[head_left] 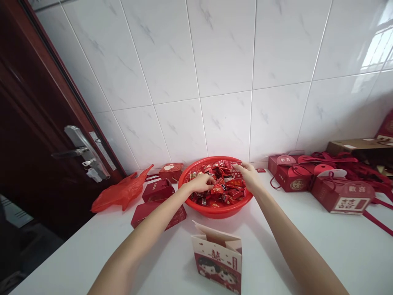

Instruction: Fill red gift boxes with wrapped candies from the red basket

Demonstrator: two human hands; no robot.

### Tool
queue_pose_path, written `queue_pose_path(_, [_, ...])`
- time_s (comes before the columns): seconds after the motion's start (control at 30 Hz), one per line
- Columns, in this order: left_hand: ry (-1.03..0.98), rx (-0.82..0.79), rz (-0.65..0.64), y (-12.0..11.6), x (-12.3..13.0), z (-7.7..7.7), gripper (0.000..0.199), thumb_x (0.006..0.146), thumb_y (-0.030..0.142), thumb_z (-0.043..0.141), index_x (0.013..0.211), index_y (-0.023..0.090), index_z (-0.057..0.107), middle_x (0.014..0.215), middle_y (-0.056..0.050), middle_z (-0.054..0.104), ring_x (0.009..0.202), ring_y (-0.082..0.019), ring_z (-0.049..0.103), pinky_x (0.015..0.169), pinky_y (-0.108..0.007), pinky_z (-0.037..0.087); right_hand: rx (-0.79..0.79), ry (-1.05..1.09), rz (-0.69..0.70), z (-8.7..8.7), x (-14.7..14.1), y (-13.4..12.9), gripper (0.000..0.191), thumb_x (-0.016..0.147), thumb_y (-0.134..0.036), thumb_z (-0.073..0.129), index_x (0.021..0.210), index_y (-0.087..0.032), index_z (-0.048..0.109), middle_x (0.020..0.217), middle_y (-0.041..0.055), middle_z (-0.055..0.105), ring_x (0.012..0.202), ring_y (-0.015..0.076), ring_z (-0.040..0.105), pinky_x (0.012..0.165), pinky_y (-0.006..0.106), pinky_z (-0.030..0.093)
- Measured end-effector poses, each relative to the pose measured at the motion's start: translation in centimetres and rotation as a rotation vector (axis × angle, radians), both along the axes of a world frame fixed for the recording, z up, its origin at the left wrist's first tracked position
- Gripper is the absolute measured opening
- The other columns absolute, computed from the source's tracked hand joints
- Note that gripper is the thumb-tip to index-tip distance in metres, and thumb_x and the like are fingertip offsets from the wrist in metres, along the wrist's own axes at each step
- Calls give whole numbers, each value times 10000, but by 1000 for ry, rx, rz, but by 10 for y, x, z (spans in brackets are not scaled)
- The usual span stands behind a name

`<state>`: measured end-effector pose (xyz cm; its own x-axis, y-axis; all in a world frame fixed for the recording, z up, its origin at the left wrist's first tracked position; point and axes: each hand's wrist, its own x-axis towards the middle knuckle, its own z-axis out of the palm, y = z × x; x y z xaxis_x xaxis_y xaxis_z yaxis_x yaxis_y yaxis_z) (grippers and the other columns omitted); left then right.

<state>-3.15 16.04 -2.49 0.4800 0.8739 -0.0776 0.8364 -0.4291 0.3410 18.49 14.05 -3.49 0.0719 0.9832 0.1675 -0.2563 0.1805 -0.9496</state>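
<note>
A round red plastic basket (215, 212) holds many red-wrapped candies (229, 192). My left hand (201, 183) reaches over its left side, fingers curled and pinched on a red candy wrapper (217, 189). At the back right of the basket, my right hand (248, 175) has its fingertips closed on another wrapped candy (237, 165); part of that grip is hidden. In front of the basket stands a red and cream gift box (217, 258), upright with its top flaps open. Its printed front shows cartoon figures, and its inside is mostly out of sight.
Closed red gift boxes (158, 190) sit left of the basket, beside a crumpled red plastic bag (124, 190). More red boxes (344, 192) with ribbons (365, 166) and a brown carton (357, 144) are on the right. Behind the white table (267, 254) is a tiled wall (225, 119); a door (39, 102) is at left.
</note>
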Motion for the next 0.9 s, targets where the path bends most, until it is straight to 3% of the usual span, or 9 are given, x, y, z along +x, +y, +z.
queue_pose_path(0.2, [-352,-25,28,7,-7,-6,261,811,267,616,1023,151,714,997,-79,755,915,-225,684,802,-308,525,-6,-1,9,3,0,-3,226,614,-397,755,699,-202,676,711,30,735,728,214,688,652,309,549])
queue_pose_path(0.6, [-818,-170,106,4,-6,-3,389,640,415,840,903,159,711,838,-19,697,791,-165,638,756,-303,509,-103,128,130,5,1,2,118,608,-255,753,629,-209,647,676,43,742,604,209,665,486,310,569])
queue_pose_path(0.9, [-904,-274,132,-2,0,1,327,698,373,836,886,161,673,836,-18,676,769,-169,657,663,-296,569,-61,162,237,-1,3,7,219,587,-295,841,723,-203,696,713,43,749,637,218,685,543,336,588])
